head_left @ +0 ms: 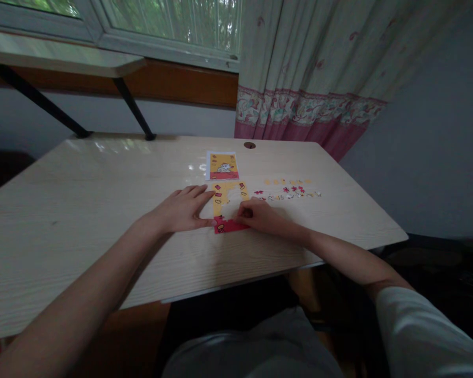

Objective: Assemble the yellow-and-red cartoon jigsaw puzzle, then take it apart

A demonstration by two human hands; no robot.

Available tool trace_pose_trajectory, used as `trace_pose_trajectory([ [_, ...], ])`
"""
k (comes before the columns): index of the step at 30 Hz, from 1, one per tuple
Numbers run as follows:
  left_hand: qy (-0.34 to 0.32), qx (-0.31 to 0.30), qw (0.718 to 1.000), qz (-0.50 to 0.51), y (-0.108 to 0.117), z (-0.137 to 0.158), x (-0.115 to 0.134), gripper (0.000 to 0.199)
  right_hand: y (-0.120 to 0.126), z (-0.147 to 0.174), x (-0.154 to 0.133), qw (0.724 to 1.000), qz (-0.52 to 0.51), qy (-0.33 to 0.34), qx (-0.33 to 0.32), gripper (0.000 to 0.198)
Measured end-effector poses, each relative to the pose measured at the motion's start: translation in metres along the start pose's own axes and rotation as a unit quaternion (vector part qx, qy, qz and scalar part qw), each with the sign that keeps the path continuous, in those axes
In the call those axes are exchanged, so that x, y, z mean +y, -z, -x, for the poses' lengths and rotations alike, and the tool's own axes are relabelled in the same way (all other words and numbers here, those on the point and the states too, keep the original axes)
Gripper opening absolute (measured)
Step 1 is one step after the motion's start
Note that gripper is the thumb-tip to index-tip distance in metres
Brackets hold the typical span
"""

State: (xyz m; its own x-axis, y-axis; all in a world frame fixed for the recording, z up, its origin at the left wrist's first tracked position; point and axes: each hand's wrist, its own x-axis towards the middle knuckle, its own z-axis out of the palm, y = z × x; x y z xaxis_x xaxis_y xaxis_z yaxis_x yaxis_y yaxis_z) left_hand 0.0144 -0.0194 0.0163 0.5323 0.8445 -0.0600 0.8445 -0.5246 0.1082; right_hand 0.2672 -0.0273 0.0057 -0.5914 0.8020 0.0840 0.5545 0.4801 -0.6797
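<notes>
A partly assembled jigsaw puzzle (pixel 218 209) lies flat on the desk, yellow on its upper part and red along the bottom, with a gap in the middle. My left hand (pixel 187 209) rests at its left side, fingers spread, with the thumb and a fingertip at its edge. At the lower right of the puzzle, my right hand (pixel 258 214) is closed, thumb and fingers pinched together against the red border. Whatever sits in that pinch is hidden. Loose puzzle pieces (pixel 295 189) in yellow, red and white lie in rows to the right.
Above the puzzle lies a reference picture (pixel 223 166) of a white animal on yellow and red. Behind it a cable hole (pixel 249 145) opens in the desk (pixel 102 199). A raised shelf (pixel 63 55) on black legs stands at the left, and a curtain (pixel 299 79) hangs behind.
</notes>
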Motion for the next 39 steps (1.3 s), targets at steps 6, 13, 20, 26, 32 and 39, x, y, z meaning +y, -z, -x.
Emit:
trace_pose_trajectory([
  [6,-0.001,0.007,1.000,-0.002,0.000,0.001,0.001,0.097,0.026,-0.003,0.019,0.995,0.065,-0.005,0.071,0.015],
  [13,-0.009,0.005,1.000,-0.013,-0.001,0.000,-0.002,0.098,0.042,-0.002,0.038,0.987,0.123,0.100,0.014,0.011],
  [20,-0.010,0.003,1.000,-0.019,0.001,0.002,0.000,0.098,0.038,0.001,0.042,0.978,0.146,0.147,0.005,0.028],
  [26,-0.006,0.003,1.000,-0.022,0.000,0.001,-0.001,0.097,0.042,0.002,0.036,0.969,0.176,0.171,-0.034,0.029],
  [32,0.000,0.010,1.000,-0.024,-0.002,0.001,-0.001,0.098,0.043,0.003,0.031,0.963,0.206,0.171,-0.038,0.028],
  [39,-0.007,0.019,0.999,-0.026,-0.008,0.000,-0.007,0.095,0.041,0.003,0.033,0.963,0.207,0.167,-0.037,0.030],
])
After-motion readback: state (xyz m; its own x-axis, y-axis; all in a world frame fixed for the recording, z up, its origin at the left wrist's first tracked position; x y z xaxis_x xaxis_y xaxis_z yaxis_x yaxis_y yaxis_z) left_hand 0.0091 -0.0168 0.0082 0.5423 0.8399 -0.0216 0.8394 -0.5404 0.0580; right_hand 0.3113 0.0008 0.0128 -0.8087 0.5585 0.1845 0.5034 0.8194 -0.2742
